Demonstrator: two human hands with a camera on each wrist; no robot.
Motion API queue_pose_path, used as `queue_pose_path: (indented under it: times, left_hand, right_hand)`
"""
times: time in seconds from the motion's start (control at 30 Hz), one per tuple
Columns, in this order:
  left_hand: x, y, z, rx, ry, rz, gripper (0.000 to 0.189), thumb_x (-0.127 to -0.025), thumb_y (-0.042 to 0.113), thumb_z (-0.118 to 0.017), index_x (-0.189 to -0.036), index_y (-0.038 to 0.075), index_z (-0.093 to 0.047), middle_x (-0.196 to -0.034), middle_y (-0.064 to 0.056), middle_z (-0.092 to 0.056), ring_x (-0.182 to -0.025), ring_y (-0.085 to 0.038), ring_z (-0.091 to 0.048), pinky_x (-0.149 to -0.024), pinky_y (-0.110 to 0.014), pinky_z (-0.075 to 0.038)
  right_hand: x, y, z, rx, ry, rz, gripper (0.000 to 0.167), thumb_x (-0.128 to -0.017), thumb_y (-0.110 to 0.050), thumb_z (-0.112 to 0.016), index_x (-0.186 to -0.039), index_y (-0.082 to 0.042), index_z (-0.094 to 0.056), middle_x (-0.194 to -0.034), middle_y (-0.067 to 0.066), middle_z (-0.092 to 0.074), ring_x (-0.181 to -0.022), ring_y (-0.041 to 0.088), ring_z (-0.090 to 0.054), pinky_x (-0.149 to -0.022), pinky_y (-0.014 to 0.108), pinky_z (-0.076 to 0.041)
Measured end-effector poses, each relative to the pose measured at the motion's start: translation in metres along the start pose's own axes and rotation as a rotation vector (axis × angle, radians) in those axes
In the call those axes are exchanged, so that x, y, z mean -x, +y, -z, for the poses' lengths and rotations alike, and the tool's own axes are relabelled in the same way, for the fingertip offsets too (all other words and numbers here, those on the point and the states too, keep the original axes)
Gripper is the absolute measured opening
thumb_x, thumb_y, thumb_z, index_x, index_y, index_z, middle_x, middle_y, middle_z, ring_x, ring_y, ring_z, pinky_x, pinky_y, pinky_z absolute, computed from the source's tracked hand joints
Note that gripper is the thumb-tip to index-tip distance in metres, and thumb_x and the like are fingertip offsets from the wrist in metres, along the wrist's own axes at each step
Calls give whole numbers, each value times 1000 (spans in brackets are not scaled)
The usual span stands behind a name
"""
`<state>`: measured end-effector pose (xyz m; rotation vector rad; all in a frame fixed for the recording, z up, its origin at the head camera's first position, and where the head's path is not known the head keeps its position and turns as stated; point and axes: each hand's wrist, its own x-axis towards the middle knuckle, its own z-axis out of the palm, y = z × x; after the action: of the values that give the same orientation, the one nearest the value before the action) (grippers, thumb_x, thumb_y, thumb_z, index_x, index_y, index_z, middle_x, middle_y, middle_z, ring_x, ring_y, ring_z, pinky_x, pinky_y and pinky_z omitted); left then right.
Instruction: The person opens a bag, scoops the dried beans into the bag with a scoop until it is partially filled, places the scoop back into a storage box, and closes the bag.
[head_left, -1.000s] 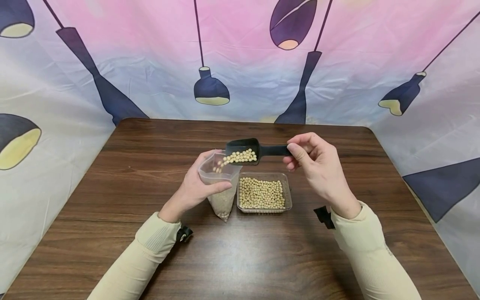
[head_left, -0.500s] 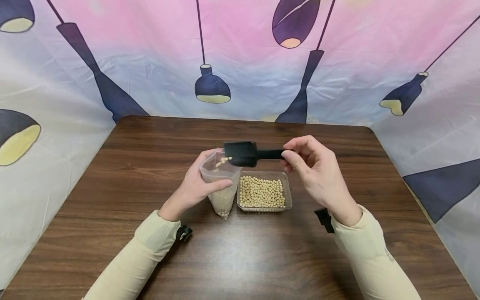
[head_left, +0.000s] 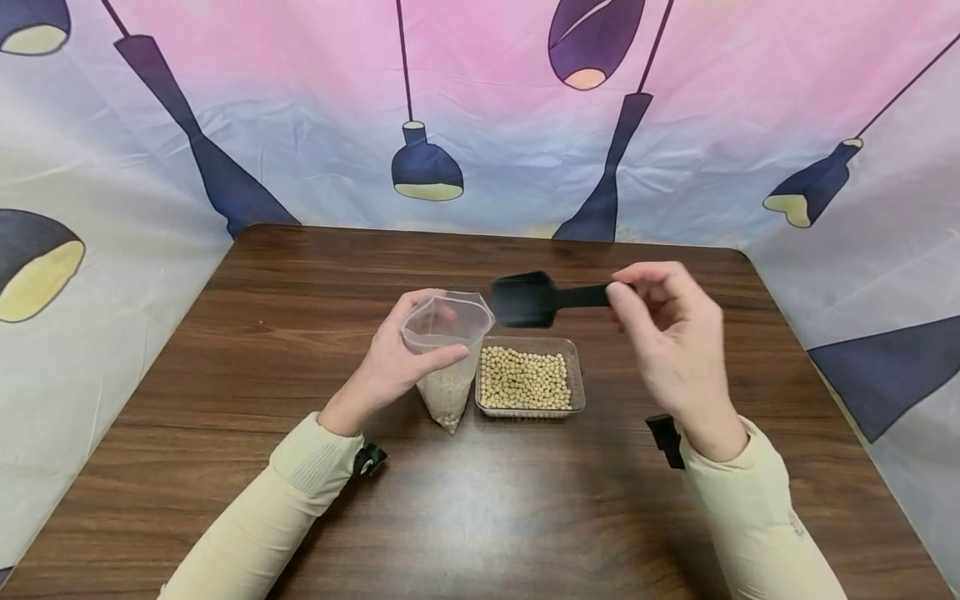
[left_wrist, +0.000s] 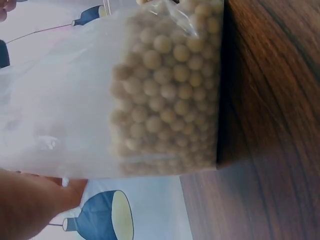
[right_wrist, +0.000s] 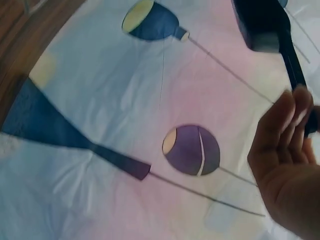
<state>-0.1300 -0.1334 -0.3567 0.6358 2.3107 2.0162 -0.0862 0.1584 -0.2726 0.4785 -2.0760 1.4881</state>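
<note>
My left hand (head_left: 397, 358) grips a clear plastic bag (head_left: 453, 333) near its top, thumb in front and fingers behind, holding the mouth wide. Pale round beans (left_wrist: 165, 95) fill the bag's lower part, seen close up in the left wrist view. Between thumb and fingers, my right hand (head_left: 671, 342) pinches the handle end of a black scoop (head_left: 525, 300). The scoop hangs in the air just right of the bag's mouth, above the back of a clear plastic tub (head_left: 576, 379). No beans show in the scoop's bowl. More beans (head_left: 523, 379) lie inside the tub.
The tub stands on a brown wooden table (head_left: 465, 517), close beside the bag's right side. A cloth backdrop (head_left: 495, 108) printed with lamps hangs behind the table and along both sides.
Beans slid from the tilted scoop into the bag. The scoop then moved right, away from the bag's mouth, with my right hand. My left hand kept its grip on the bag.
</note>
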Motion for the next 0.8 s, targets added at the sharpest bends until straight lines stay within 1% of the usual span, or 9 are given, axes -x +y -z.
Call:
queue_pose_path:
  times: [0.1, 0.17, 0.23, 0.3, 0.4, 0.47, 0.57, 0.7, 0.8]
  left_hand:
    - [-1, 2, -3, 12, 29, 1, 50, -90, 17, -68, -134, 9, -46, -116, -15, -58, -101, -25, -58, -80, -30, -50]
    - [-2, 3, -5, 18, 51, 2, 46, -93, 20, -62, -134, 7, -46, -113, -17, -58, -98, -24, -57, -79, -29, -48]
    - [-2, 4, -7, 25, 67, 1, 44, -94, 19, -60, -133, 4, -47, -112, -18, -58, -97, -23, -56, -81, -29, -46]
    - [-2, 3, -8, 21, 77, 4, 43, -94, 18, -60, -133, 4, -47, -111, -18, -58, -96, -21, -56, -82, -28, -46]
    - [-1, 2, -7, 13, 77, 4, 43, -93, 17, -60, -133, 4, -47, -111, -17, -58, -98, -20, -56, -82, -28, -45]
    - [0, 2, -7, 18, 68, 2, 44, -93, 16, -60, -134, 5, -46, -112, -17, -57, -99, -20, -55, -82, -29, -45]
    - [1, 2, -6, 38, 49, -7, 47, -92, 16, -59, -135, 5, -44, -114, -18, -55, -103, -22, -53, -83, -29, -45]
    - [2, -1, -4, 60, 26, -28, 50, -91, 15, -58, -137, 5, -42, -116, -19, -53, -106, -25, -51, -83, -29, -44]
    - [2, -3, -2, 55, 13, -44, 51, -91, 14, -57, -138, 5, -41, -116, -19, -51, -107, -26, -49, -83, -29, -43]
  right_hand:
    - [2, 5, 7, 61, 69, -18, 11, -92, 1, -63, -102, 5, -63, -69, 5, -60, -60, 12, -55, -55, 20, -43]
    - [6, 10, 11, 137, 66, -41, 10, -93, -2, -62, -102, 2, -63, -69, 5, -59, -58, 11, -51, -54, 20, -40]
    - [11, 15, 14, 246, 19, -64, 9, -94, -5, -60, -102, -1, -63, -69, 4, -57, -57, 11, -46, -53, 21, -36]
    - [17, 21, 15, 352, -59, -87, 8, -96, -8, -59, -102, -5, -63, -68, 1, -55, -56, 12, -43, -52, 22, -33]
    - [23, 28, 16, 474, -183, -117, 7, -96, -10, -58, -102, -11, -62, -67, -2, -51, -55, 14, -42, -51, 24, -33]
    - [26, 33, 15, 512, -229, -134, 6, -96, -10, -58, -101, -12, -62, -66, -2, -50, -54, 14, -42, -50, 25, -34]
    - [31, 39, 11, 553, -258, -134, 5, -95, -9, -59, -100, -11, -61, -67, -2, -51, -53, 14, -44, -48, 27, -36]
    - [36, 45, 5, 576, -303, -125, 5, -95, -9, -58, -100, -10, -59, -68, -2, -52, -51, 13, -44, -46, 27, -38]
    - [38, 50, 4, 575, -330, -149, 5, -97, -10, -57, -101, -10, -58, -68, -1, -52, -51, 13, -43, -47, 28, -38]
